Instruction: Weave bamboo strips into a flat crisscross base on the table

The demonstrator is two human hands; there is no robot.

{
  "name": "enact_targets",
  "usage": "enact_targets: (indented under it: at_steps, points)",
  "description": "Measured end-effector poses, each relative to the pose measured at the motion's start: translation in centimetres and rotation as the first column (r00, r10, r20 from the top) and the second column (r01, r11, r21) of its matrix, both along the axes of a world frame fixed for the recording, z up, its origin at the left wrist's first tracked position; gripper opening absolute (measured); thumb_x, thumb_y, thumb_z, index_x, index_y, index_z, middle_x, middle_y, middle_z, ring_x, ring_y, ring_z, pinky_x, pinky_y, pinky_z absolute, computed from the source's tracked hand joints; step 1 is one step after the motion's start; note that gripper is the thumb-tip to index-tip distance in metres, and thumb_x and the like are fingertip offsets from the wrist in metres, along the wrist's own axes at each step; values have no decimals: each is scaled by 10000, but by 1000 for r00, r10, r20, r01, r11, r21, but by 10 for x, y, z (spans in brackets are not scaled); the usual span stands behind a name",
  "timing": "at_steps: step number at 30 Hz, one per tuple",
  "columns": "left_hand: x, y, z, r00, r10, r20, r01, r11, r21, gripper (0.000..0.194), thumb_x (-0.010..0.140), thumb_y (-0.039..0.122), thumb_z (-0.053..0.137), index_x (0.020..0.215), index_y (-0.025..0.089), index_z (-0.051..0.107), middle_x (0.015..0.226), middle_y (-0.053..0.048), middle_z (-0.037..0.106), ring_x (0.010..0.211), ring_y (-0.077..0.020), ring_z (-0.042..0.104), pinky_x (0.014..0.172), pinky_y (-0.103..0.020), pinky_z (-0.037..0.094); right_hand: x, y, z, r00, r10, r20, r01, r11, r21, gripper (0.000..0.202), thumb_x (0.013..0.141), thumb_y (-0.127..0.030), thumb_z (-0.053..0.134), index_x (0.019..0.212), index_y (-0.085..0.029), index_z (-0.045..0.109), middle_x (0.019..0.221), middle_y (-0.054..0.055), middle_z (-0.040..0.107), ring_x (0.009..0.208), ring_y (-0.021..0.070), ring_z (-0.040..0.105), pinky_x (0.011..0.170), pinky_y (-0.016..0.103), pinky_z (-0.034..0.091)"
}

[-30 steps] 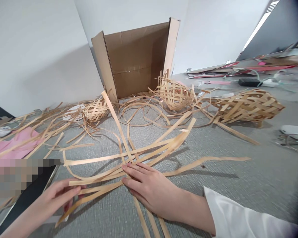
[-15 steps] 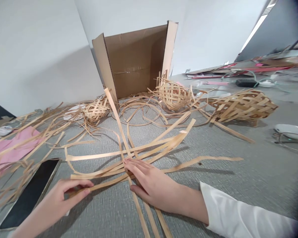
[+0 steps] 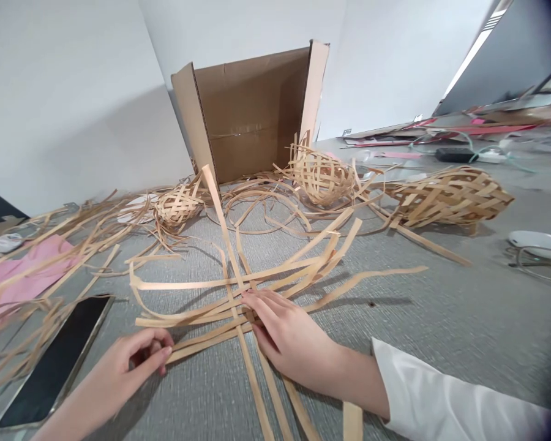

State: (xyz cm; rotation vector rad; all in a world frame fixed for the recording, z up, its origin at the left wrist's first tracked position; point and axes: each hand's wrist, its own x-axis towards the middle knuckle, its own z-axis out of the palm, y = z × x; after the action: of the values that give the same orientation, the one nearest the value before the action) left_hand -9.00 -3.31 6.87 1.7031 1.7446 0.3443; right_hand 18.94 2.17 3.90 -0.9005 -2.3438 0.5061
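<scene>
Several pale strips (image 3: 188, 285) cross in a loose weave on the grey table (image 3: 441, 324). My left hand (image 3: 140, 361) pinches the left end of the nearest crosswise strips between thumb and fingers. At the crossing, my right hand (image 3: 287, 334) rests on the weave with its fingers close together, pressing on strips; its fingertips partly hide the crossing. Lengthwise strips (image 3: 252, 373) run under that hand towards the near edge of the view. One long strip (image 3: 215, 193) rises at a slant from the weave.
An open cardboard box (image 3: 257, 110) stands at the back. Woven pieces lie at the left (image 3: 177, 205), middle (image 3: 324, 177) and right (image 3: 454, 196). A phone (image 3: 55, 361) and pink paper (image 3: 32, 266) are on the left, glasses (image 3: 542, 260) on the right.
My right hand has shifted slightly right along the weave. The strip ends at the left have moved a little, and the long strip at the right has swung away. A short strip end now shows below my right forearm.
</scene>
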Motion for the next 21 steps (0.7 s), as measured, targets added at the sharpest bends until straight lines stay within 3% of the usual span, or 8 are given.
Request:
enact_targets:
  at_steps: [5, 11, 14, 17, 21]
  points:
    - [-2, -1, -8, 997, 63, -38, -64, 997, -36, 462, 812, 606, 421, 853, 188, 612, 547, 8, 587, 579, -180, 588, 528, -234, 419, 0, 1, -3, 999, 47, 7, -48, 998, 38, 334, 848, -79, 395, 1157, -105, 520, 1195, 139, 592, 1150, 219, 524, 994, 393, 430]
    - [-7, 0, -11, 998, 35, 50, -30, 994, -105, 461, 801, 613, 459, 818, 181, 619, 645, -20, 617, 600, -166, 558, 541, -230, 418, 1, 1, -2, 998, 57, 41, -59, 997, 43, 333, 873, -105, 387, 1174, -122, 529, 1218, 127, 586, 1191, 210, 497, 1040, 404, 385]
    - [-8, 0, -7, 998, 27, 54, -21, 994, -111, 435, 800, 598, 486, 788, 185, 623, 707, -21, 604, 644, -167, 551, 572, -229, 438, 2, -1, 1, 989, 86, 117, -90, 995, 31, 370, 878, -268, 504, 1219, -126, 523, 1344, 137, 497, 1294, 247, 393, 1106, 438, 285]
    - [-9, -1, -6, 998, 41, 56, -36, 995, -93, 426, 794, 600, 496, 809, 195, 626, 745, -6, 570, 613, -147, 515, 571, -229, 448, 4, -2, 4, 969, 160, 189, -161, 987, -11, 597, 836, -453, 585, 1324, -133, 456, 1465, 138, 352, 1371, 258, 265, 1144, 423, 187]
    - [-9, -2, -10, 992, 63, 108, -50, 991, -122, 420, 787, 595, 515, 811, 191, 624, 682, 12, 512, 607, -146, 494, 559, -224, 441, 4, -2, 5, 953, 202, 226, -193, 979, -63, 615, 859, -485, 540, 1364, -152, 426, 1467, 135, 353, 1383, 232, 244, 1151, 395, 140]
